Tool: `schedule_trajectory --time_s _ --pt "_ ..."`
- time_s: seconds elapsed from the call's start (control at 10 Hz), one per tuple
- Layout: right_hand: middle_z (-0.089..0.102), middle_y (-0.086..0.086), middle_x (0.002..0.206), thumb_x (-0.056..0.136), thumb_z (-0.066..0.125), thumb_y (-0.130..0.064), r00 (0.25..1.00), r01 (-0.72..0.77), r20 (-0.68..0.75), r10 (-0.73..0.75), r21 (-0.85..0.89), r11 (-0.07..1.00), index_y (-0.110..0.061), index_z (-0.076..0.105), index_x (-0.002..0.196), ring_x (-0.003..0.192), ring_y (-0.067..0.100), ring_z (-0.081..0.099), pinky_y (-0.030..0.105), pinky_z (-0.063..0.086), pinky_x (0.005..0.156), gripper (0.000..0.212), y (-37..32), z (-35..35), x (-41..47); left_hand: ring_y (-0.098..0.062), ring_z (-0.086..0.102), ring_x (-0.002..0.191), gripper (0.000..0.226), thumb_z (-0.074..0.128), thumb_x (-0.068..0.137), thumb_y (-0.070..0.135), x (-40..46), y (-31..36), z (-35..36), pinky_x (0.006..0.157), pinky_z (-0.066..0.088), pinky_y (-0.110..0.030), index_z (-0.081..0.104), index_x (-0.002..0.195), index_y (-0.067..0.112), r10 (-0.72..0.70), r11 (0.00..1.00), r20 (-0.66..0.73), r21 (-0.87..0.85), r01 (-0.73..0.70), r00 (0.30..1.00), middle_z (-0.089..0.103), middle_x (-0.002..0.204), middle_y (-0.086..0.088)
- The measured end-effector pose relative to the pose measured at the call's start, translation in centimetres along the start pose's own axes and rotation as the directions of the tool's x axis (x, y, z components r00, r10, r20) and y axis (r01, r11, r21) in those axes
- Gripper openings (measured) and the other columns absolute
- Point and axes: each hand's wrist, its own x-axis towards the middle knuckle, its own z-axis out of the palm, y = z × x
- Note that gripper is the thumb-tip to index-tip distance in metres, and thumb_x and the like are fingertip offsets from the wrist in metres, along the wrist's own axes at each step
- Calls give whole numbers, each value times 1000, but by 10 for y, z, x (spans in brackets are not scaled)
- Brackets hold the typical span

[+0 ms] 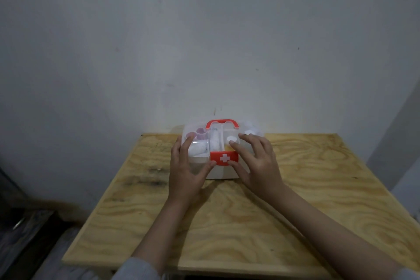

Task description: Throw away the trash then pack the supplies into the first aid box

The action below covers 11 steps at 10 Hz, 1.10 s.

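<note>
Nearest me, both forearms run up from six o'clock across the wooden table (238, 223). I see my left hand (185, 174) spread wide and flat against the first aid box (221, 150), fingers on the clear lid, thumb near the red latch (224, 158). My right hand (256, 161) is also splayed, fingertips (232, 142) pressing the lid, holding nothing. That box sits at twelve o'clock, at the table's far edge by the wall, supplies visible inside. Judging by this, packing is done and latching remains. Uneven pressure could leave the latch unseated, or shove the box against the wall.
</note>
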Motion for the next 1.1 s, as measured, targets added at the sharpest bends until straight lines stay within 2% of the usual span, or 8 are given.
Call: schedule_trajectory --time_s 0.1,0.2,0.4,0.6,0.8,0.9,1.0,1.1 --pt "63 17 118 83 69 -33 1000 -11 -11 11 9 1000 -11 64 117 110 31 51 46 50 91 41 1 3 -2 -17 32 135 78 71 73 52 0 -3 3 95 51 -35 34 140 32 5 1000 -10 7 -5 1000 30 149 -1" --pt "64 17 116 83 68 -30 999 -22 -33 22 2 1000 -10 65 115 110 30 50 46 50 91 38 0 5 -3 -18 33 134 79 69 73 53 0 -3 6 93 49 -28 34 140 31 2 1000 -28 25 -1 1000 31 149 -3" --pt "64 17 117 85 65 -31 999 -31 -34 30 -12 999 -11 63 118 112 31 50 47 49 92 38 5 13 -1 -20 34 134 77 70 74 51 9 -7 10 92 53 -40 33 139 35 -5 999 -13 35 5 1000 30 149 -2" --pt "64 15 115 83 66 -29 997 -77 -4 76 -36 996 -12 63 116 109 31 50 45 50 90 37 22 31 15 -25 38 132 72 73 72 49 39 -10 19 88 53 -48 34 132 39 -50 997 64 68 45 997 35 144 -2" --pt "64 14 112 83 59 -34 993 -87 78 93 -80 993 -13 59 113 104 30 48 43 52 85 37 39 42 38 -27 53 106 68 78 70 37 75 2 32 71 51 -37 37 123 27 -120 953 104 291 85 987 47 124 -6" --pt "63 13 113 81 62 -32 989 -101 99 110 -91 991 -15 57 114 103 31 50 42 52 84 37 36 42 37 -29 54 105 68 79 70 35 77 10 32 67 45 -34 35 122 28 -195 918 130 373 135 972 47 122 -9" --pt "63 14 114 78 69 -28 980 -149 117 159 -93 984 -14 57 113 105 28 46 43 52 85 39 31 42 38 -34 52 111 67 76 74 34 79 19 34 71 46 -37 32 124 28 -266 889 147 419 184 953 40 129 -16" --pt "62 15 115 76 70 -28 967 -172 167 190 -118 978 -13 55 112 108 30 48 49 51 87 41 20 38 39 -44 12 142 84 69 80 39 73 32 34 106 36 -46 12 141 31 -402 856 196 427 291 894 -14 154 -24"
